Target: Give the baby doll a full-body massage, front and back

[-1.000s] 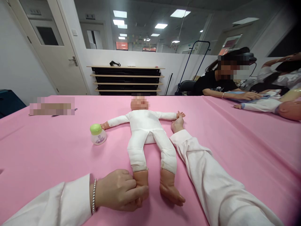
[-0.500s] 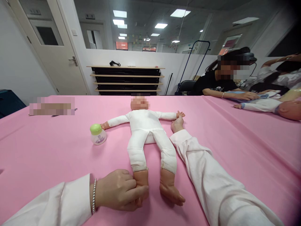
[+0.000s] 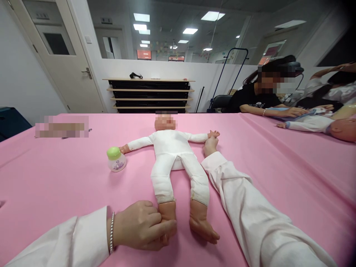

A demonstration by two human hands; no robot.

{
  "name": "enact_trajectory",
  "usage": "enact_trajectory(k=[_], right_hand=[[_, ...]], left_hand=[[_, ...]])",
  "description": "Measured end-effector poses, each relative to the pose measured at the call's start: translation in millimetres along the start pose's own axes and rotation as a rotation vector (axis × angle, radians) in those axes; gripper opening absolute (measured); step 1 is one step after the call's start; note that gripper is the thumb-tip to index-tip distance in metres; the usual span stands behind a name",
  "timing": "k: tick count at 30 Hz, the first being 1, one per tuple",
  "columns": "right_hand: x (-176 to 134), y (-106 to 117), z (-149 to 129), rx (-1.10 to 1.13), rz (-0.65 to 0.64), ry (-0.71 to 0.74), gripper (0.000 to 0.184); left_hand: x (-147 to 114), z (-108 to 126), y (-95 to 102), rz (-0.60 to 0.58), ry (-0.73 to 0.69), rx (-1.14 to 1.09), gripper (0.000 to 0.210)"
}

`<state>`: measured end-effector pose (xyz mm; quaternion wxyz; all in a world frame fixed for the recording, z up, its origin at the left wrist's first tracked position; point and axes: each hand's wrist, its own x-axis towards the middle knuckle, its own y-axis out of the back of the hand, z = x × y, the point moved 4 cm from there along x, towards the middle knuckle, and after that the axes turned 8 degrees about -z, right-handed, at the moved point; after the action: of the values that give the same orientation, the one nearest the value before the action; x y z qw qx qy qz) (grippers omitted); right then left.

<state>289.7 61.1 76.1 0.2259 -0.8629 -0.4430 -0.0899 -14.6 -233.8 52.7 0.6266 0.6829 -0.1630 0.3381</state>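
Pink cloth (image 3: pixel 83 193) spreads beneath everything, and on it, straight ahead of me, the white-suited doll (image 3: pixel 172 142) lies face up, its long axis running away from me, head at the far end, feet nearest, arms out sideways. My left hand (image 3: pixel 140 224), lower and closer in, curls round the foot on my left, while my right hand (image 3: pixel 210 146), reaching farther, grips the doll's hand on my right, finger contact partly hidden. A green-lidded jar (image 3: pixel 116 162) stands by the doll's other hand; touching or not, I cannot tell.
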Motion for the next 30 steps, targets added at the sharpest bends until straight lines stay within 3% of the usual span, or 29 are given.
enact_trajectory(k=[2, 5, 7, 11, 16, 18, 24, 30], right_hand=[[-10, -13, -20, -0.072, -0.043, 0.093, 0.022], [-35, -48, -57, -0.254, -0.298, 0.310, 0.029], [-56, -71, -72, -0.290, -0.482, 0.347, 0.033], [-94, -103, -81, -0.392, -0.854, 0.341, 0.035], [-126, -111, -78, -0.753, -1.171, 0.525, 0.027], [-132, -111, -77, -0.815, -1.237, 0.596, 0.022], [-137, -113, -71, -0.893, -1.264, 0.690, 0.019], [-132, -112, -73, -0.851, -1.253, 0.668, 0.019]], left_hand=[[1, -1, 5.8, 0.053, 0.039, -0.024, 0.028], [2, -4, 17.5, 0.189, 0.141, -0.124, 0.029], [2, -10, 24.3, 0.288, 0.222, -0.193, 0.029], [0, -29, 28.2, 0.397, 0.421, -0.309, 0.030], [2, -68, 19.7, 0.433, 0.731, -0.549, 0.033], [6, -82, 14.7, 0.437, 0.803, -0.656, 0.034], [17, -110, -5.0, 0.408, 0.915, -0.781, 0.039], [17, -98, 0.7, 0.377, 0.847, -0.588, 0.035]])
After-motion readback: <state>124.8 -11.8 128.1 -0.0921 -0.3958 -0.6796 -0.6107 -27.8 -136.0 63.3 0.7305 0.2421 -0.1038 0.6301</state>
